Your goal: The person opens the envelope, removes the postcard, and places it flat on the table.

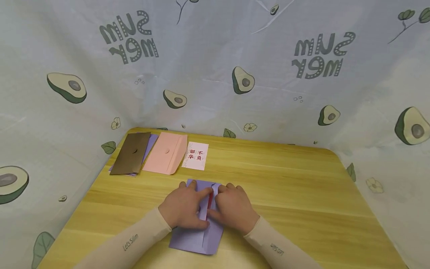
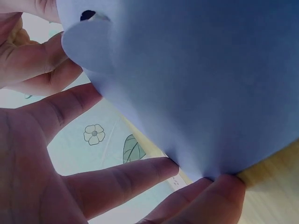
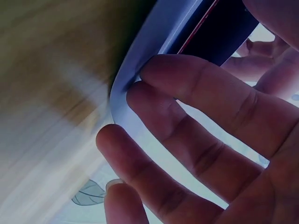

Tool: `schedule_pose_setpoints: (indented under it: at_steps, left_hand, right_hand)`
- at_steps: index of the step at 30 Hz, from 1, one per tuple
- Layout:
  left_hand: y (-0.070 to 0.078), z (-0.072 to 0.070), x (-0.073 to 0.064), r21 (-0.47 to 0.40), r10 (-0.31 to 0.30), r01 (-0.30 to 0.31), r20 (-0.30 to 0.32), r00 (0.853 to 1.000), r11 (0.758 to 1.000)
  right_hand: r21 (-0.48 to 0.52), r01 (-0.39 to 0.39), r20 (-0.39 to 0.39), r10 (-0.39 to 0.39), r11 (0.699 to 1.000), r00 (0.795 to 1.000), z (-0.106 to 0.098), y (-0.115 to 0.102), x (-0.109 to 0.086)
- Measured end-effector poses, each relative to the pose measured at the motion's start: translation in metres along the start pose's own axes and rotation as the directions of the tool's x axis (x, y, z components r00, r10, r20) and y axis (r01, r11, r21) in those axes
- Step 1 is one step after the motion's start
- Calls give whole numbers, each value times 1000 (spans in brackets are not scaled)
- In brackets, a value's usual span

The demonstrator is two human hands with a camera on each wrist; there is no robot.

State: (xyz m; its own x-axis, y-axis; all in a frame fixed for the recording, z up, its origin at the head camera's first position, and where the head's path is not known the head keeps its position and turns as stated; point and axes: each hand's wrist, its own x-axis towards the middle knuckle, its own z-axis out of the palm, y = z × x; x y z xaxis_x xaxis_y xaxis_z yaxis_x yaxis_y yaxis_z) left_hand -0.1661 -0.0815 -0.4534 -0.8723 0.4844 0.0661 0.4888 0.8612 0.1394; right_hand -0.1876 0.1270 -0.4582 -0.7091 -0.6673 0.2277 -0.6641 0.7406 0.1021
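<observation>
A purple envelope lies on the wooden table with its side flap toward the right. My left hand holds its left part, fingers spread and the thumb and index finger at the opening. At the flap side, my right hand grips the fold with curled fingers and thumb. A strip of something red shows in the opening between the hands; the rest of it is hidden. The right wrist view shows fingertips against the envelope's edge. In the left wrist view, the envelope fills most of the picture.
On the wooden table, a brown envelope overlaps a purple one at the far left. Beside them lie a pink envelope and a white card with red characters. A printed avocado curtain hangs behind the table.
</observation>
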Motion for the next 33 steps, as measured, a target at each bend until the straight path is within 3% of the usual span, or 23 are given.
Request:
schedule_pose_setpoints:
  at_steps: [13, 27, 33]
  left_hand:
    - [3, 1, 2, -19, -51, 52, 32, 998, 998]
    - [4, 3, 0, 8, -37, 37, -29, 999, 999]
    - [7, 1, 1, 11, -38, 38, -22, 999, 999]
  right_hand:
    - [9, -31, -2, 31, 999, 1000, -1, -4, 0]
    - [57, -57, 28, 56, 997, 998, -1, -1, -1]
    - [108, -38, 41, 34, 993, 999, -1, 3, -2]
